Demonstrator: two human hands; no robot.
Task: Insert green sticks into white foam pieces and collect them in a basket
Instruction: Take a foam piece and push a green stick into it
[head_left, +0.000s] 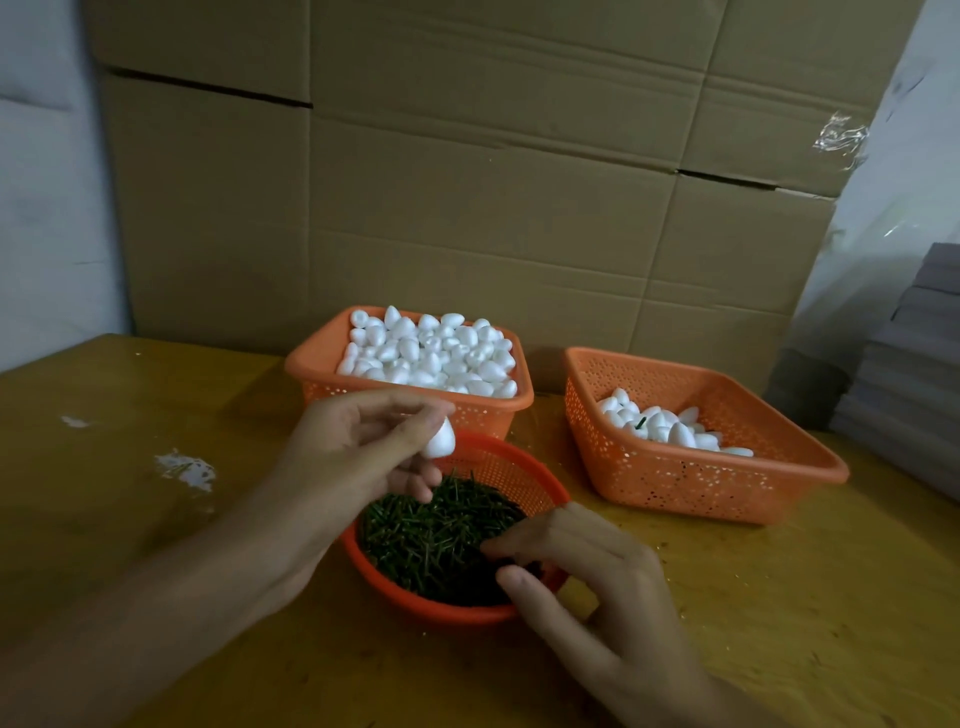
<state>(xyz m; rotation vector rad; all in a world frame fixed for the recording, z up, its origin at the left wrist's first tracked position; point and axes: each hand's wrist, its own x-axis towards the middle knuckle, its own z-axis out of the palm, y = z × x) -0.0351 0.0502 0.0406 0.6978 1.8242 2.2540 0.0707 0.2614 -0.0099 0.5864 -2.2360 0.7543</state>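
Left hand (363, 447) pinches foam piece (439, 442), centre frame; right hand (587, 566) below-right, curled over green sticks (431, 540), grip unclear.

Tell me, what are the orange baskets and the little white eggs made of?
The orange baskets look like moulded plastic: smooth rims, thin walls full of tiny holes. The white egg pinched in the left hand looks like foam: matte, soft white, no shine. That is only a guess from its look.

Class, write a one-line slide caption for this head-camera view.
Left hand holds a foam piece; right hand reaches into green sticks in the round basket.
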